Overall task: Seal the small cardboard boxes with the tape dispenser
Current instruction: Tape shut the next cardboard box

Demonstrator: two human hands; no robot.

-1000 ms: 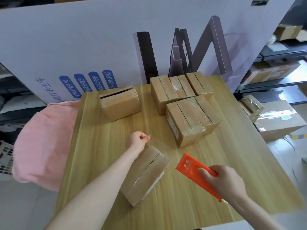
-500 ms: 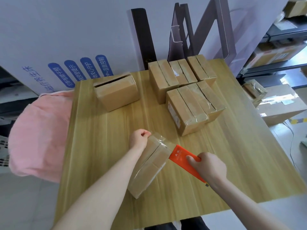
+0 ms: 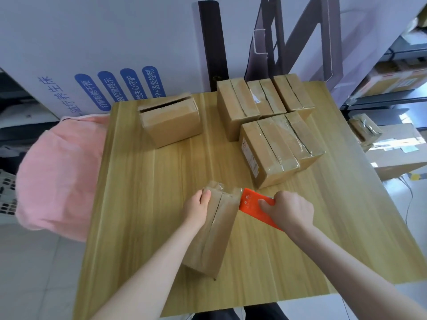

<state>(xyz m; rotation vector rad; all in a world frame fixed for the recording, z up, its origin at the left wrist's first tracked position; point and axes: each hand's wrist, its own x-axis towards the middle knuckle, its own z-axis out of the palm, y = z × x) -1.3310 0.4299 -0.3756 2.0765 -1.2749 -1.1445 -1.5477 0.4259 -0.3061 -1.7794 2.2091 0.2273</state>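
Box (image 3: pixel 220 229) in left hand (image 3: pixel 196 207), dispenser (image 3: pixel 250 204) right hand (image 3: pixel 291 210)

Your tape dispenser (image 3: pixel 250 204) bright orange, boxes (image 3: pixel 215 232) plain brown, table (image 3: pixel 150 204) pale wood-grain, cloth (image 3: pixel 57 176) pink, board (image 3: pixel 104 42) white with blue ovals, probably white-lettered.

Seven small cardboard boxes (image 3: pixel 265 155) stand on the table (image 3: pixel 147 204): three along the far edge, two before them, one open-topped far left, one near the front edge. One orange tape dispenser (image 3: pixel 250 204).
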